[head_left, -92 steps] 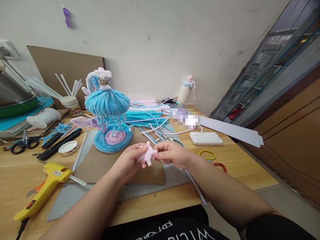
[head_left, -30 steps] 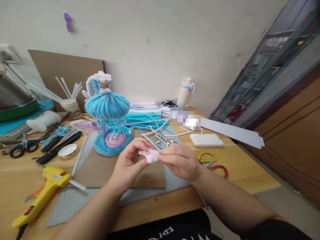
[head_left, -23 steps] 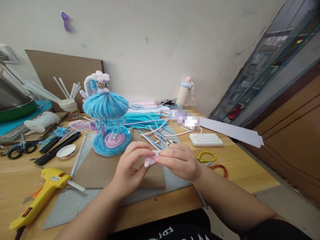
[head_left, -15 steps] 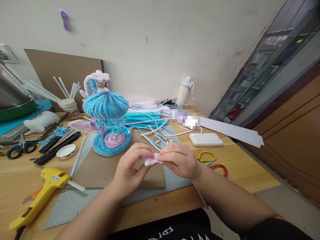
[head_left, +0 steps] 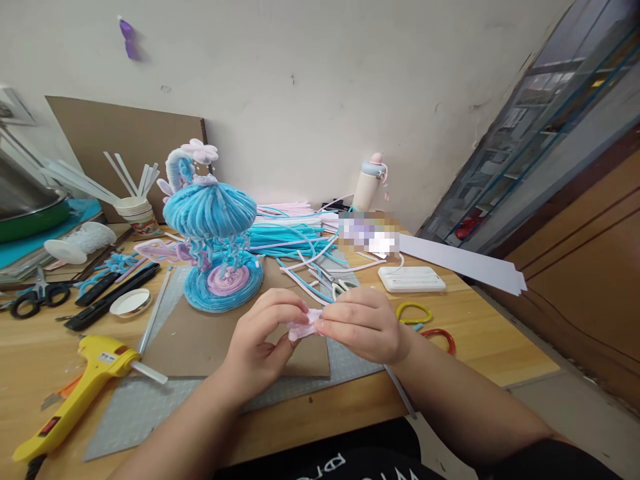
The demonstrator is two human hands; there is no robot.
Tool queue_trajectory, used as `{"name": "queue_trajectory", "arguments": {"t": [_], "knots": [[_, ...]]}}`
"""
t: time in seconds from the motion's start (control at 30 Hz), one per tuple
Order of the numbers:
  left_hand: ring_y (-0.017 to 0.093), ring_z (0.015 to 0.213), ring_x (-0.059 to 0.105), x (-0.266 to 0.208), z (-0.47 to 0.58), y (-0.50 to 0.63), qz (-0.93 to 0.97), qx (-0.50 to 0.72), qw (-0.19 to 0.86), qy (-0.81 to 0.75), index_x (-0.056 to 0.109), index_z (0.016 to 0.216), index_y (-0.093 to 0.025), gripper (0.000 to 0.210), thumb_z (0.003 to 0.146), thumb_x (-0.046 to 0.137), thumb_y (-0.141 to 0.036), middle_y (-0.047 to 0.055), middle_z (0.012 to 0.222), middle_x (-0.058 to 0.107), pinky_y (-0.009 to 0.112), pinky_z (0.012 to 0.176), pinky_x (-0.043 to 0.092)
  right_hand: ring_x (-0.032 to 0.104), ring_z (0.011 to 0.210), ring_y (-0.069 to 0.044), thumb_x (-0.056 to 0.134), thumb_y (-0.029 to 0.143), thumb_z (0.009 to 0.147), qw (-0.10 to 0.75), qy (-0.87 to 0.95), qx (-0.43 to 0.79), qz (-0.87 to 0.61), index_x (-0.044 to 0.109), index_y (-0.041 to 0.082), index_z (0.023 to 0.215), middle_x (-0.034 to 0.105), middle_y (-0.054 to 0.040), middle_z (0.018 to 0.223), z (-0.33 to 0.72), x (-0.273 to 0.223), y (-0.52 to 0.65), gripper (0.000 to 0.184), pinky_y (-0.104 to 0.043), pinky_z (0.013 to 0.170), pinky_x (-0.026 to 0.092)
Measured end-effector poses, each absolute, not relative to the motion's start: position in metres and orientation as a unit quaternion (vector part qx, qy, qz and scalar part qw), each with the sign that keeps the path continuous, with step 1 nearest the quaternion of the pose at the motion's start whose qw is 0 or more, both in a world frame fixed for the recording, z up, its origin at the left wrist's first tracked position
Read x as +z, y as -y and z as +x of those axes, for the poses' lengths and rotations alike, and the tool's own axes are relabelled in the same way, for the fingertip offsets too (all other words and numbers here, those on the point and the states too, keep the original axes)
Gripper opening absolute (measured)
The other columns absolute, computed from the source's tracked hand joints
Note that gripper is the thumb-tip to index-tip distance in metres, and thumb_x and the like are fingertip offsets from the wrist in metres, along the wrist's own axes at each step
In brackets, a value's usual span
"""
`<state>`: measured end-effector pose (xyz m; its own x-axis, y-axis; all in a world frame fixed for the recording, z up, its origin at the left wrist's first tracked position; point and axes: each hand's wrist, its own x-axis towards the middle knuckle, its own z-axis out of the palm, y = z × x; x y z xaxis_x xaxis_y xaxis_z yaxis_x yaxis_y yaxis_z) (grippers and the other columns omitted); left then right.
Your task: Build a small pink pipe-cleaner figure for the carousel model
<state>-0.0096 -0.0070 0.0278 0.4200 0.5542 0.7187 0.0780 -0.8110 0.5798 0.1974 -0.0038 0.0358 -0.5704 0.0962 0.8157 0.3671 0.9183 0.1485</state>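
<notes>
A small pale pink fuzzy piece (head_left: 303, 326), which looks like bent pipe cleaner, is pinched between both hands above the brown board (head_left: 200, 350). My left hand (head_left: 263, 333) grips its left side with thumb and fingers. My right hand (head_left: 363, 323) is closed on its right end, and the fingers hide part of the piece. Behind my left hand stands a blue jellyfish-shaped pipe-cleaner piece (head_left: 210, 210) on a round blue base with a pink centre (head_left: 223, 287).
A yellow glue gun (head_left: 83, 393) lies at the left, near black-handled scissors (head_left: 40, 293) and a wire spool (head_left: 80, 242). Blue and pink pipe cleaners (head_left: 285, 237) lie at the back. A white power bank (head_left: 411, 279) and yellow-and-red handles (head_left: 414, 313) are at the right.
My right hand has turned slightly and shifted a little right and down, with more of the scissors' pale handles showing behind it. Both hands keep hold of the pink piece.
</notes>
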Motion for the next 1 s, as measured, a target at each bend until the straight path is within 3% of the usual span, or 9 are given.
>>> {"name": "queue_trajectory", "arguments": {"t": [0.37,0.73,1.0], "knots": [[0.018,0.084,0.055,0.0244,-0.011,0.0049,0.848,0.469,0.158,-0.191,0.056,0.091,-0.02,0.016,0.084,0.048,-0.008,0.009,0.092,0.057,0.032,0.074,0.047,0.059,0.07,-0.012,0.057,0.013,0.084,0.432,0.879,-0.152,-0.132,0.063,0.017,0.098,0.069,-0.0034,0.082,0.1964,0.0356,0.0042,0.016,-0.025,0.059,0.049],[0.018,0.087,0.055,0.0234,-0.0063,0.0082,0.819,0.503,0.188,-0.201,0.049,0.093,-0.022,0.019,0.082,0.05,-0.006,0.007,0.091,0.057,0.033,0.076,0.048,0.059,0.073,-0.012,0.06,0.011,0.081,0.435,0.878,-0.146,-0.134,0.063,0.016,0.101,0.068,-0.0036,0.085,0.1983,0.0321,0.0044,0.02,-0.025,0.059,0.049],[0.017,0.087,0.054,0.0253,-0.0074,0.0063,0.844,0.481,0.144,-0.188,0.054,0.093,-0.02,0.024,0.081,0.05,0.0,0.007,0.093,0.055,0.031,0.075,0.047,0.058,0.071,-0.012,0.061,0.012,0.081,0.434,0.882,-0.102,-0.154,0.062,0.017,0.099,0.068,-0.0045,0.086,0.1947,0.0353,0.0037,0.019,-0.025,0.062,0.049]]}}
